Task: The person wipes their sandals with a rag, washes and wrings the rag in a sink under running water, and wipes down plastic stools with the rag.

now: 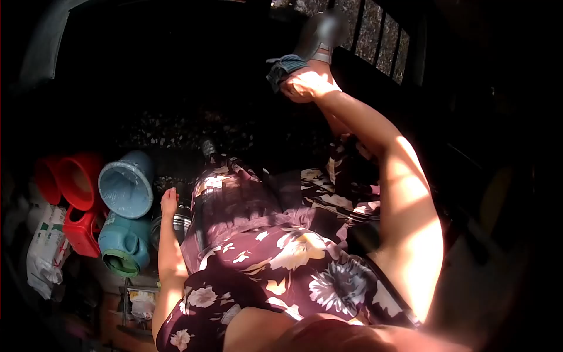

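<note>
My right hand point(300, 85) is stretched out at the top centre, its fingers closed on a blue-grey cloth point(285, 67). Just beyond it is a rounded grey thing point(319, 35), too blurred to make out, with a pale band at its lower edge. My left hand point(169, 200) hangs low on the left, right of a light blue bucket point(126, 185). Its fingers are curled together, and whatever they may hold is hidden. Floral clothing point(293, 252) covers my body between the two arms.
Red containers point(82, 182) and a teal jug point(124, 243) stand at the left, beside a white printed package point(47, 249). Metal vessels point(182, 226) lie near my left forearm. A barred opening point(369, 32) is at the top right. Deep shadow hides much of the surroundings.
</note>
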Demonstrator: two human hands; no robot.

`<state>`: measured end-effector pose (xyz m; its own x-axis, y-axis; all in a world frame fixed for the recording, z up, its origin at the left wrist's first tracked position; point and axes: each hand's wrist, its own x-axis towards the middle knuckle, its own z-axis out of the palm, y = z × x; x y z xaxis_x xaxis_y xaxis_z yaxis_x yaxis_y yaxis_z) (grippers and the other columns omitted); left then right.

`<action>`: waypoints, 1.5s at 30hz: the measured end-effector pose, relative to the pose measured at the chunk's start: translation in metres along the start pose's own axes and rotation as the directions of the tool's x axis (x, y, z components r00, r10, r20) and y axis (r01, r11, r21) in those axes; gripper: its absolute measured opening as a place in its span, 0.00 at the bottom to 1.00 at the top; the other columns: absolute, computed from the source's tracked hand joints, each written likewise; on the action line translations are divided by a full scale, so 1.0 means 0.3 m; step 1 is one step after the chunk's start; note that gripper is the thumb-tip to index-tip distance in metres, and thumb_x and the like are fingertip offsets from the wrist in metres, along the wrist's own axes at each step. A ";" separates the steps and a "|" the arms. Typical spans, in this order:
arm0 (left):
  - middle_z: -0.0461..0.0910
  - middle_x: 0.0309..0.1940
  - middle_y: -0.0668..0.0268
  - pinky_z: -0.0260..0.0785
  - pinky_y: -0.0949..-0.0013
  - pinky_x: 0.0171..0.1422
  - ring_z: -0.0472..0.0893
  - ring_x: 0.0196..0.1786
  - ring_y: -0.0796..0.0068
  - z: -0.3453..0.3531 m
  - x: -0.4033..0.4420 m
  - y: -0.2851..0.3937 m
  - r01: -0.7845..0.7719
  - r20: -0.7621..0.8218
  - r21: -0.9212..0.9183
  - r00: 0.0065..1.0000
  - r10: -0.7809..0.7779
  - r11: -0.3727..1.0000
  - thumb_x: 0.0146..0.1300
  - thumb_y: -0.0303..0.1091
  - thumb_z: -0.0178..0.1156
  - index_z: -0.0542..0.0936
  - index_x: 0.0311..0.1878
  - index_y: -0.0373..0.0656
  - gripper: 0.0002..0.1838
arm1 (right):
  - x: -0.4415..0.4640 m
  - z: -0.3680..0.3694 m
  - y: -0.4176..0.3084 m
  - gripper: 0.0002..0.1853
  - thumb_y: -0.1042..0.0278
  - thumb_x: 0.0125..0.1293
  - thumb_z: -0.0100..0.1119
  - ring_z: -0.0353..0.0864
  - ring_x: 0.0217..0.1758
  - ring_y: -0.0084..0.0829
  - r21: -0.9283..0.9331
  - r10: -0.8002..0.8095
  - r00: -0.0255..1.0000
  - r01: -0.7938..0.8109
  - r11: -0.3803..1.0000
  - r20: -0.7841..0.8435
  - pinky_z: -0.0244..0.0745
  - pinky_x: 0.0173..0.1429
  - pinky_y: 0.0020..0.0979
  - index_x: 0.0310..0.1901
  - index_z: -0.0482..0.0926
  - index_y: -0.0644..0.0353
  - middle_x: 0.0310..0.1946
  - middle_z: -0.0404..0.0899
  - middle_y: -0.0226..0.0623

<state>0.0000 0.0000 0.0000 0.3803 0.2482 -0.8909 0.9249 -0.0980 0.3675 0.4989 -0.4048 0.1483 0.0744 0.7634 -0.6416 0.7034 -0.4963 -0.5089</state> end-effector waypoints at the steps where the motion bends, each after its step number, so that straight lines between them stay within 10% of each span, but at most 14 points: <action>1: 0.80 0.27 0.64 0.70 0.71 0.36 0.77 0.29 0.76 -0.015 0.008 -0.011 0.005 -0.002 0.034 1.000 -0.005 0.999 0.64 0.46 0.50 0.79 0.46 0.42 0.19 | 0.013 0.013 -0.006 0.16 0.54 0.60 0.50 0.74 0.53 0.33 0.009 -0.006 1.000 0.006 1.000 0.004 0.59 0.64 0.35 0.43 0.79 0.54 0.50 0.75 0.41; 5: 0.80 0.27 0.64 0.70 0.72 0.38 0.77 0.30 0.76 -0.278 -0.040 0.009 0.026 -0.171 0.110 0.985 -0.007 0.994 0.64 0.46 0.50 0.78 0.46 0.40 0.19 | 0.109 -0.180 -0.017 0.17 0.54 0.60 0.46 0.63 0.65 0.40 -0.472 0.098 0.722 -0.542 0.696 -0.685 0.50 0.69 0.48 0.46 0.78 0.49 0.59 0.69 0.37; 9: 0.80 0.29 0.65 0.69 0.74 0.38 0.77 0.29 0.78 -0.240 0.037 0.039 -0.060 -0.208 -0.075 0.977 0.044 0.995 0.64 0.43 0.51 0.78 0.47 0.41 0.17 | 0.177 -0.182 0.091 0.17 0.55 0.59 0.48 0.57 0.69 0.42 -0.128 0.240 0.389 -0.716 0.686 -0.890 0.46 0.70 0.53 0.45 0.79 0.51 0.62 0.65 0.39; 17: 0.81 0.30 0.65 0.69 0.73 0.36 0.76 0.28 0.79 -0.107 -0.039 -0.046 0.058 -0.140 -0.031 0.988 -0.062 0.998 0.63 0.43 0.53 0.78 0.45 0.39 0.17 | 0.240 0.015 -0.200 0.14 0.56 0.49 0.57 0.75 0.43 0.43 -0.354 0.287 0.957 -0.258 0.899 0.033 0.69 0.42 0.42 0.30 0.75 0.59 0.34 0.75 0.39; 18: 0.81 0.30 0.64 0.69 0.73 0.37 0.77 0.29 0.78 -0.111 -0.058 -0.022 0.030 -0.162 0.003 0.986 -0.029 1.000 0.62 0.43 0.53 0.78 0.45 0.39 0.17 | 0.270 -0.011 -0.110 0.16 0.54 0.51 0.57 0.73 0.39 0.44 -0.144 -0.531 0.837 0.547 0.825 0.134 0.69 0.40 0.40 0.30 0.73 0.62 0.31 0.73 0.41; 19: 0.81 0.30 0.64 0.70 0.72 0.38 0.77 0.30 0.77 -0.118 -0.074 0.002 0.001 -0.182 0.037 0.983 0.006 0.999 0.62 0.43 0.52 0.78 0.45 0.40 0.17 | 0.277 -0.020 -0.035 0.16 0.54 0.51 0.57 0.73 0.39 0.44 -0.159 -0.528 0.840 0.543 0.825 0.127 0.69 0.40 0.40 0.30 0.73 0.62 0.31 0.73 0.41; 20: 0.81 0.29 0.64 0.70 0.72 0.38 0.77 0.30 0.77 -0.119 -0.039 -0.004 -0.012 -0.192 0.016 0.981 0.015 1.000 0.63 0.43 0.52 0.78 0.45 0.39 0.17 | 0.310 -0.020 0.074 0.23 0.51 0.54 0.57 0.68 0.31 0.43 0.059 -0.941 0.314 0.944 0.323 0.125 0.66 0.40 0.38 0.30 0.68 0.67 0.26 0.66 0.45; 21: 0.81 0.29 0.64 0.70 0.73 0.38 0.77 0.30 0.78 -0.112 -0.010 -0.034 -0.044 -0.191 -0.020 0.981 0.039 0.999 0.63 0.43 0.52 0.78 0.45 0.39 0.17 | 0.316 -0.050 0.107 0.20 0.53 0.55 0.57 0.72 0.35 0.43 0.198 -0.936 0.302 0.921 0.336 0.181 0.67 0.45 0.38 0.35 0.72 0.65 0.33 0.72 0.45; 22: 0.81 0.28 0.65 0.69 0.72 0.37 0.77 0.28 0.78 -0.111 -0.012 -0.005 -0.036 -0.197 -0.015 0.980 0.032 0.999 0.62 0.42 0.52 0.79 0.45 0.40 0.17 | 0.218 -0.058 0.065 0.19 0.52 0.56 0.52 0.72 0.41 0.45 -0.172 -0.502 0.865 0.496 0.851 0.009 0.68 0.47 0.41 0.38 0.75 0.62 0.37 0.74 0.45; 23: 0.81 0.28 0.65 0.69 0.73 0.37 0.77 0.28 0.78 -0.118 -0.002 0.006 -0.026 -0.201 -0.008 0.979 0.024 1.000 0.62 0.43 0.52 0.79 0.45 0.40 0.17 | 0.096 -0.080 0.005 0.20 0.51 0.58 0.48 0.73 0.48 0.46 -0.315 0.125 0.923 -0.249 0.916 -0.364 0.69 0.49 0.44 0.41 0.78 0.59 0.41 0.77 0.45; 27: 0.80 0.27 0.65 0.69 0.73 0.35 0.77 0.28 0.78 -0.215 0.063 0.008 -0.047 -0.261 0.063 0.963 0.062 0.997 0.63 0.44 0.52 0.79 0.44 0.39 0.17 | 0.004 -0.277 0.082 0.18 0.54 0.58 0.47 0.56 0.67 0.43 -0.354 0.302 0.707 -0.620 0.701 -0.640 0.61 0.60 0.55 0.47 0.75 0.50 0.64 0.60 0.33; 35: 0.78 0.27 0.67 0.68 0.75 0.33 0.75 0.27 0.80 -0.262 0.045 0.142 -0.104 -0.219 0.086 0.968 0.121 0.991 0.63 0.43 0.53 0.78 0.45 0.39 0.17 | 0.111 -0.189 0.007 0.12 0.56 0.57 0.49 0.60 0.67 0.37 -0.350 0.185 0.860 -0.377 0.858 -0.475 0.27 0.67 0.67 0.31 0.83 0.47 0.48 0.78 0.24; 39: 0.79 0.29 0.65 0.69 0.73 0.35 0.76 0.29 0.78 -0.355 -0.020 0.193 -0.161 -0.200 0.141 0.962 0.188 0.977 0.64 0.43 0.51 0.77 0.46 0.39 0.17 | 0.134 -0.166 0.171 0.21 0.51 0.65 0.42 0.59 0.67 0.40 0.242 0.436 0.294 -0.517 0.821 -0.851 0.50 0.68 0.56 0.59 0.69 0.40 0.64 0.62 0.33; 45: 0.80 0.30 0.63 0.70 0.72 0.37 0.77 0.30 0.76 -0.499 -0.125 0.091 -0.050 -0.279 0.144 0.956 0.089 0.988 0.64 0.44 0.51 0.77 0.46 0.36 0.19 | 0.252 0.093 0.063 0.25 0.56 0.68 0.36 0.64 0.62 0.51 0.827 0.802 -0.364 0.130 0.548 -0.474 0.59 0.64 0.41 0.63 0.61 0.56 0.61 0.63 0.50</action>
<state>0.0105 0.1323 0.0833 0.4447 0.4977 -0.7446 0.8957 -0.2484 0.3689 0.4980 -0.3681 0.0742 0.8720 -0.4797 0.0977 -0.1894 -0.5145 -0.8363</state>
